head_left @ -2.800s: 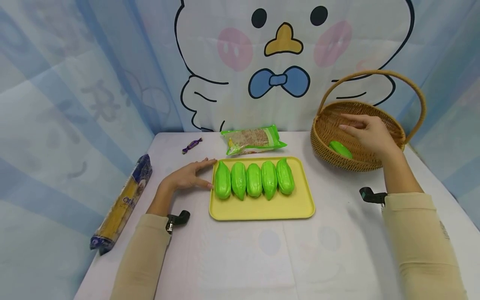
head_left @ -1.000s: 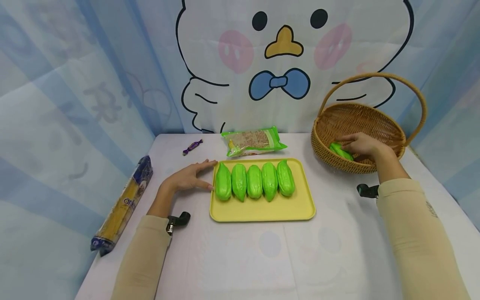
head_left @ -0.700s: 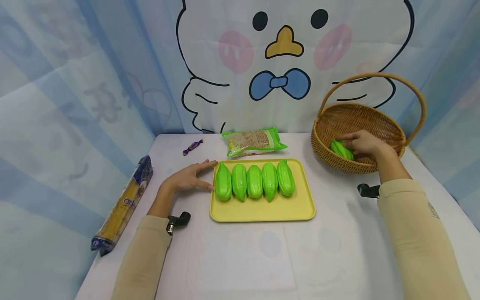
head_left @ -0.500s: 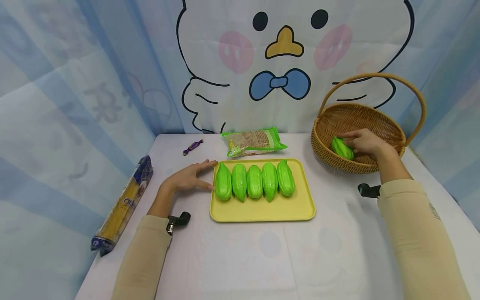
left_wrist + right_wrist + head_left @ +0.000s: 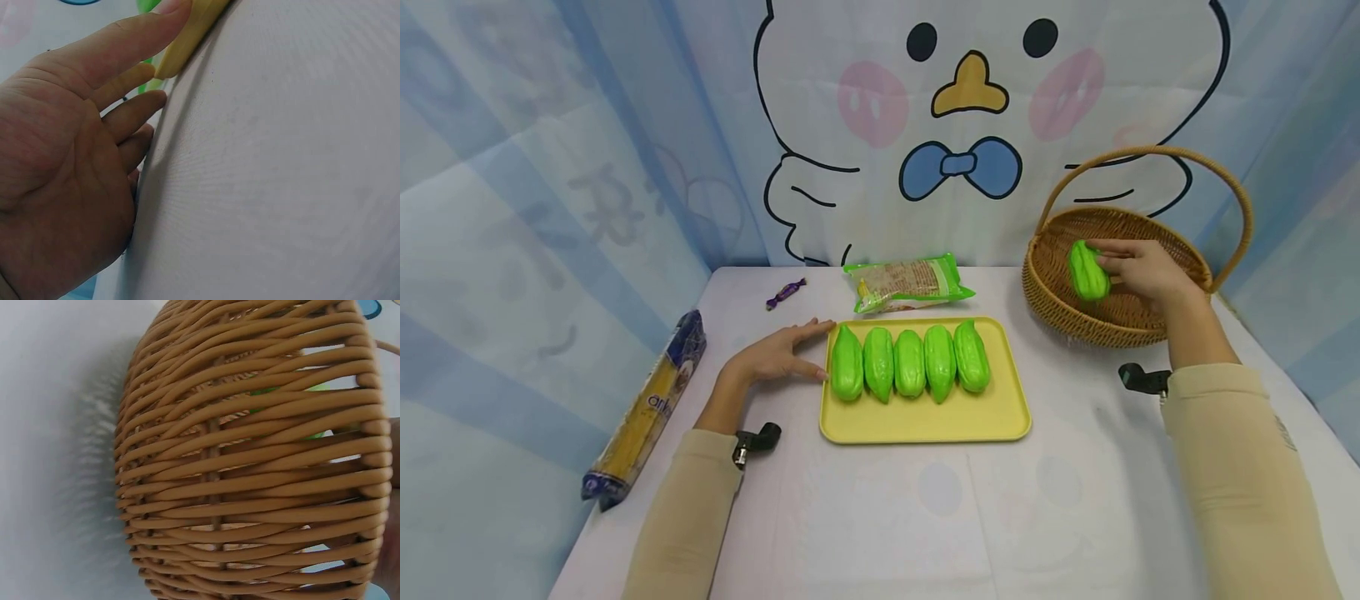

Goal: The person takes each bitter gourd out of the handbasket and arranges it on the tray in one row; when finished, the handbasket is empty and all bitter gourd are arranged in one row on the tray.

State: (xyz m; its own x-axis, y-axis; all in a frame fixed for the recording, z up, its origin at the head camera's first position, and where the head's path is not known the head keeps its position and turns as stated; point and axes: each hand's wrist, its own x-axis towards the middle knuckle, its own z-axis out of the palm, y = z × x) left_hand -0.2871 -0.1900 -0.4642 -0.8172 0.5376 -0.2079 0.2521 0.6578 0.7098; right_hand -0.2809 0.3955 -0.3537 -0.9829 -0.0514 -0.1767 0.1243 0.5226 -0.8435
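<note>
My right hand (image 5: pixel 1150 271) pinches a glossy green toy vegetable (image 5: pixel 1087 273), plump and ribbed with a tapered end, between thumb and fingers. It holds the piece tilted over the inside of a brown wicker basket (image 5: pixel 1048 304). In the right wrist view the basket's weave (image 5: pixel 250 462) hides most of that hand, and a little green shows through the gaps. My left hand (image 5: pixel 771 352) rests at the left edge of a yellow tray (image 5: pixel 925 423), fingers extended, thumb and fingertip at the rim. Several similar green toy vegetables (image 5: pixel 909 364) lie in a row on the tray.
Behind the tray lies a green-and-clear food packet (image 5: pixel 910 283), with a purple wrapped candy (image 5: pixel 786 293) to its left. A long yellow-and-blue packet (image 5: pixel 647 408) lies along the table's left edge. The basket's tall handle (image 5: pixel 1243 208) arches above it; a printed curtain (image 5: pixel 812 100) hangs behind.
My right hand reached down into the basket, took hold of the green toy vegetable lying there and has raised it toward the rim level. The left hand and tray have stayed put.
</note>
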